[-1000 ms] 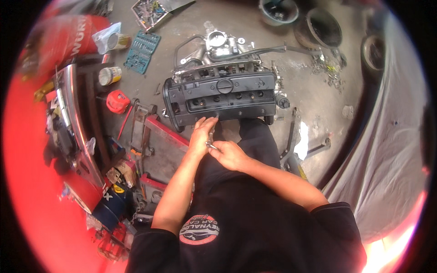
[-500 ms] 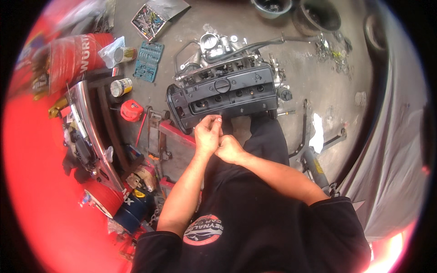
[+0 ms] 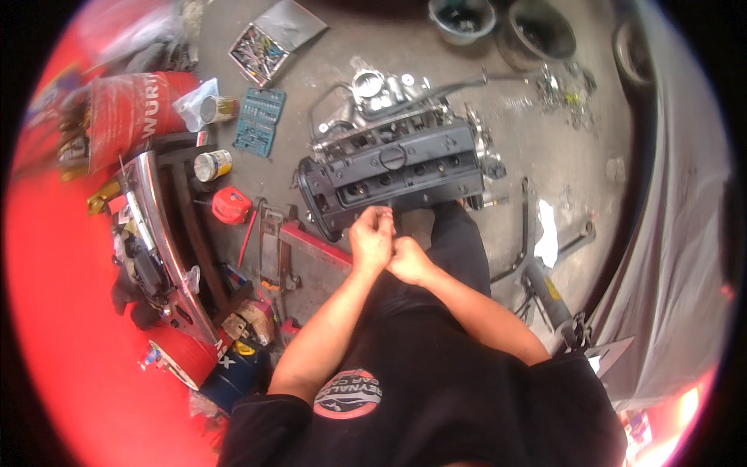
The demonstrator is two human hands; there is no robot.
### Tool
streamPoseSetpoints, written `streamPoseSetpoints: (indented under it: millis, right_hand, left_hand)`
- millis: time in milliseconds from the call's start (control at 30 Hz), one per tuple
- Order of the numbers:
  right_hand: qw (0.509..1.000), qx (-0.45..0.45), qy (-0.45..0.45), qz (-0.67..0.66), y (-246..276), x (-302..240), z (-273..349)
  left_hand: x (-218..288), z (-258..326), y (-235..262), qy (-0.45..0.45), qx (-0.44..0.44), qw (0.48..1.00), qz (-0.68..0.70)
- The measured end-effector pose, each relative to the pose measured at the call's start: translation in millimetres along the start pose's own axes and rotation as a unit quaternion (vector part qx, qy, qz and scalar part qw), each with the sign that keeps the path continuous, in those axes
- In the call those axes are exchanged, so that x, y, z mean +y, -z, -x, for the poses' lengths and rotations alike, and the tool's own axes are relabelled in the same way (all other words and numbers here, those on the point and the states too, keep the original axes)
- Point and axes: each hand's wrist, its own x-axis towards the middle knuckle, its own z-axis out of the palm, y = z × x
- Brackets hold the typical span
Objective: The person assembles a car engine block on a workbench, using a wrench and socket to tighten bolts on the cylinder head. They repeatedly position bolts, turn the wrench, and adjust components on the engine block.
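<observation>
Both of my hands are together in front of an engine's black valve cover, at its near edge. The fingers of my left hand are pinched near the cover's edge; whatever is between them is too small to name. Tucked against its right side, my right hand is curled closed, and its contents are hidden. Behind the cover, the engine shows intake parts and a round metal throttle body. Round holes line the recess along the middle of the cover.
To the left lie a teal socket set case, an open metal toolbox, a paint can and a red container. A red floor jack is close by my left arm. Dark tubs stand at the far right.
The whole view has shifted, so the engine and floor items sit slightly further right. My hands stay pressed together, fingers still closed, near the cover's edge.
</observation>
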Motion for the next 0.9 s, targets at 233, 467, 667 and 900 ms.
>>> streamPoseSetpoints:
  millis: [233, 467, 667, 900]
  right_hand:
    - [0.917, -0.036, 0.061, 0.393, 42.3, -38.9, 13.8]
    - [0.891, -0.075, 0.097, 0.438, 40.6, -46.7, 19.6]
    - [0.857, -0.073, 0.201, 0.469, 35.4, -75.7, 20.0]
    - [0.824, 0.001, 0.285, 0.490, -8.2, -97.3, -22.0]
  left_hand:
    - [-36.1, 15.9, 30.5, -0.012, -0.093, 0.986, 0.135]
    - [-66.9, 19.0, 11.4, -0.305, -0.029, 0.937, -0.171]
    - [-52.9, 11.8, 0.0, -0.298, 0.158, 0.939, -0.066]
    - [-42.7, -32.4, 46.4, -0.240, 0.214, 0.946, -0.029]
